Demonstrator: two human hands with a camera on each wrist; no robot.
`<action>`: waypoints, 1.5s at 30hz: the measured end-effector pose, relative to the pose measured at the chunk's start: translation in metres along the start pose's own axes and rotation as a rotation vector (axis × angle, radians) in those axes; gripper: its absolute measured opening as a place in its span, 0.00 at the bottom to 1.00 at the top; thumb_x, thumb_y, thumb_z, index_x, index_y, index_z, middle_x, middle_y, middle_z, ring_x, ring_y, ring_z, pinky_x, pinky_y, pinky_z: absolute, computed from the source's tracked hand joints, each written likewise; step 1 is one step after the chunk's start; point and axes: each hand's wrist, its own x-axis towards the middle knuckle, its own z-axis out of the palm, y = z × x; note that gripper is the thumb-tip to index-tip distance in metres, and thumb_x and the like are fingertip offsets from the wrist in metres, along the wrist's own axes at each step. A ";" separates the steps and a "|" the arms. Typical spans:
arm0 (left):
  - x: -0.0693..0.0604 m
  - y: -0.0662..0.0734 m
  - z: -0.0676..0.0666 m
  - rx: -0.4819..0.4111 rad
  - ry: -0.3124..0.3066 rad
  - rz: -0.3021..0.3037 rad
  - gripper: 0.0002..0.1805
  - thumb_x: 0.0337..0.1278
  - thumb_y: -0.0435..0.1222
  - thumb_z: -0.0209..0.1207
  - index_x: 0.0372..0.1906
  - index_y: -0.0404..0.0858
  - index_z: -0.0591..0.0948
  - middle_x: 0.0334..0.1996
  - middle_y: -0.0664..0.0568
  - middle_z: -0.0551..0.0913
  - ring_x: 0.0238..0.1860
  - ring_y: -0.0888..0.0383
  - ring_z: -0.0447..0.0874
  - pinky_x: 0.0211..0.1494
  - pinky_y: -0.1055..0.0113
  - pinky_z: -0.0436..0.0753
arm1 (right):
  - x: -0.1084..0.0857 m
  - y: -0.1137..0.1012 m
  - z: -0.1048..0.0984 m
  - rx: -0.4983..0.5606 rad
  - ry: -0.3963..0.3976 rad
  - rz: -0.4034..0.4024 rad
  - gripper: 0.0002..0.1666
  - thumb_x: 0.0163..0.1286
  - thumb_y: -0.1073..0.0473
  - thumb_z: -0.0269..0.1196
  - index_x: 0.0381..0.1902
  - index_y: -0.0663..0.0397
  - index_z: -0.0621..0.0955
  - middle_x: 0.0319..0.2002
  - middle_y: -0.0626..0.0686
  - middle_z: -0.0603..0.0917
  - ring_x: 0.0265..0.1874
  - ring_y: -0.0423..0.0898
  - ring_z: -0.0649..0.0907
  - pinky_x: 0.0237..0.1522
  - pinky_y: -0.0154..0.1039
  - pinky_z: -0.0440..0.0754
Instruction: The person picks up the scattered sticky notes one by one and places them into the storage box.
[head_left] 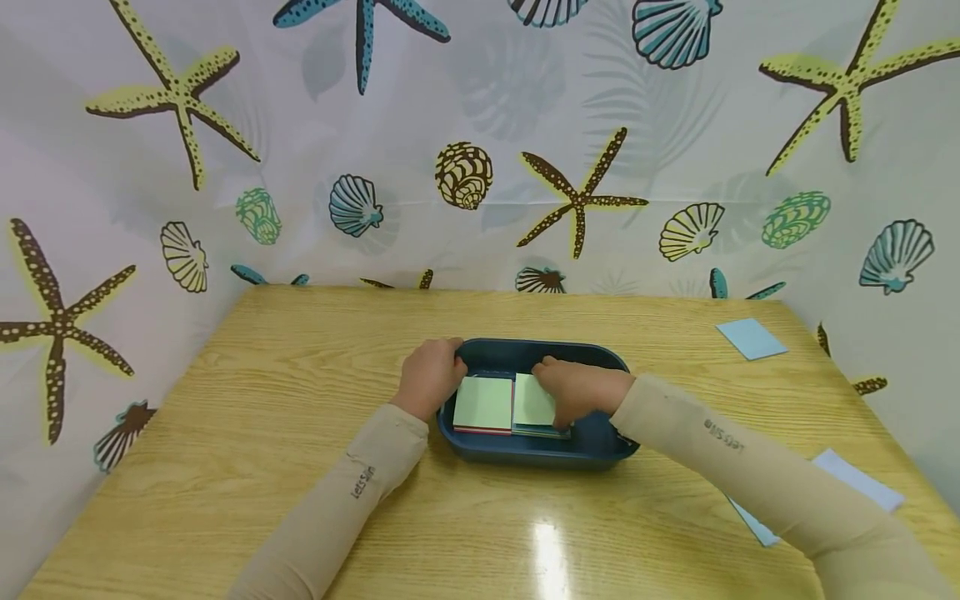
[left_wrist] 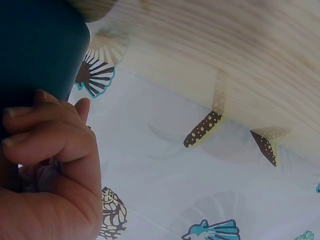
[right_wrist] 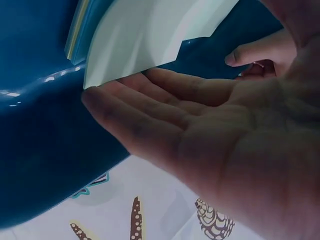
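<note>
A dark blue oblong tub (head_left: 517, 457) stands on the wooden table with two stacks of square note paper in it. My left hand (head_left: 430, 377) grips its left end, fingers over the rim; in the left wrist view those curled fingers (left_wrist: 50, 135) lie against the tub's wall. Pale green sheets top the left stack (head_left: 483, 403), which has red and white edges below. Inside the tub, my right hand (head_left: 581, 389) spans the right stack (head_left: 531, 402). Seen from the right wrist, pale sheets (right_wrist: 135, 40) bend against its fingertips; the thumb's tip is hidden.
A light blue paper square (head_left: 752, 338) lies at the table's back right. Nearer the front right are a white paper piece (head_left: 858, 481) and another light blue piece (head_left: 753, 518), partly behind the right sleeve. A shell-patterned curtain (head_left: 480, 242) hangs behind the table (head_left: 300, 375).
</note>
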 end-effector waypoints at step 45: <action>-0.001 0.001 0.000 0.004 0.000 0.004 0.20 0.58 0.30 0.57 0.57 0.36 0.81 0.35 0.44 0.86 0.20 0.58 0.71 0.21 0.66 0.71 | 0.010 -0.009 0.008 -0.048 -0.044 0.078 0.52 0.44 0.62 0.79 0.64 0.68 0.66 0.55 0.63 0.72 0.50 0.54 0.75 0.54 0.47 0.75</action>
